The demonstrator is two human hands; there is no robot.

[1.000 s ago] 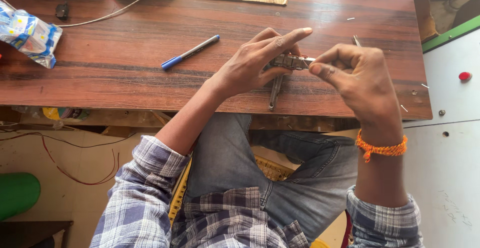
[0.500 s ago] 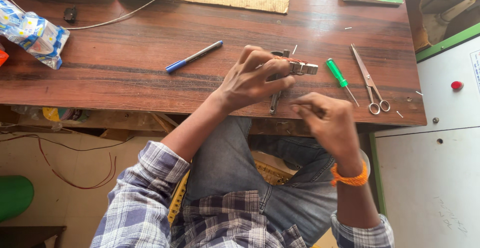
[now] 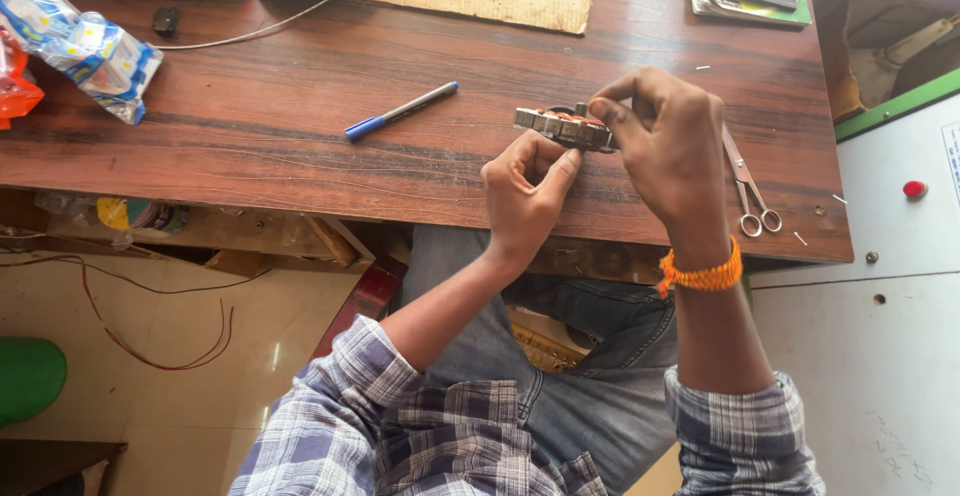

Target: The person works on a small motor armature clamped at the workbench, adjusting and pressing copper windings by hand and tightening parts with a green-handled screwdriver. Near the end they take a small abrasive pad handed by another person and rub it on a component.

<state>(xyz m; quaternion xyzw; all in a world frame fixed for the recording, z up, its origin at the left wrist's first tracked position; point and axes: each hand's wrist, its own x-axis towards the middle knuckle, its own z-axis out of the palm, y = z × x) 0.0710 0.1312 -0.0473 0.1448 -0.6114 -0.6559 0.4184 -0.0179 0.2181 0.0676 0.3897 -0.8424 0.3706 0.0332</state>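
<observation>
The left hand is pinching under the small round metal part with copper windings, while the right hand is gripping its far end just above the brown wooden table. The winding work looks midway. Steel scissors and a blue-capped pen are lying beyond.

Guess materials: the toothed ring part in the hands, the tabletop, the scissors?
Ring part: looks like bare grey metal teeth with reddish-brown, copper-like windings between them, matte; held by the right hand, the left hand just below.
Table: dark red-brown wood or wood-look laminate, streaked grain, slight sheen; cannot tell which.
Scissors: all metal, silvery and shiny.
</observation>
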